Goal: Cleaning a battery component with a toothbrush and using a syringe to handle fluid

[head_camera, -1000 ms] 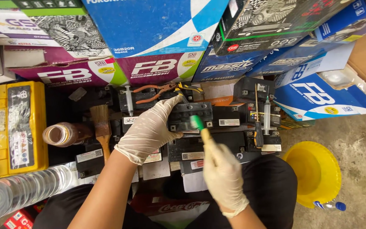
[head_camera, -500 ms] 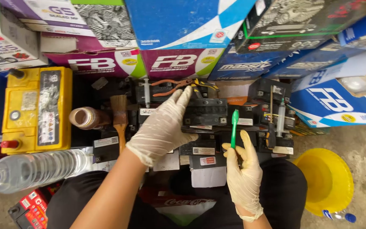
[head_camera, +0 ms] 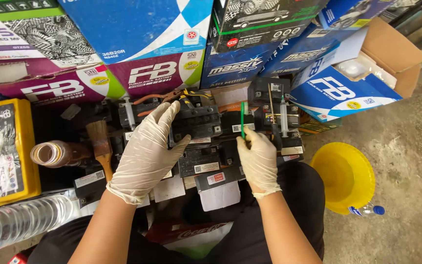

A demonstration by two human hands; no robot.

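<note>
Both my hands wear pale latex gloves. My left hand lies flat with spread fingers on a small black battery, steadying it among several other black batteries on the floor. My right hand is closed around a thin green-handled tool that points upright, away from me, just right of that battery. A black-handled screwdriver and a syringe lie on the batteries beside my right hand.
Stacked cardboard battery boxes wall the far side. A yellow battery sits at left, with a tape roll and paintbrush near it. A clear water bottle lies lower left. A yellow funnel rests on concrete at right.
My right hand has moved up and away from me, turning the green tool upright beside the battery. My left hand stays on the battery. The view has shifted slightly.
</note>
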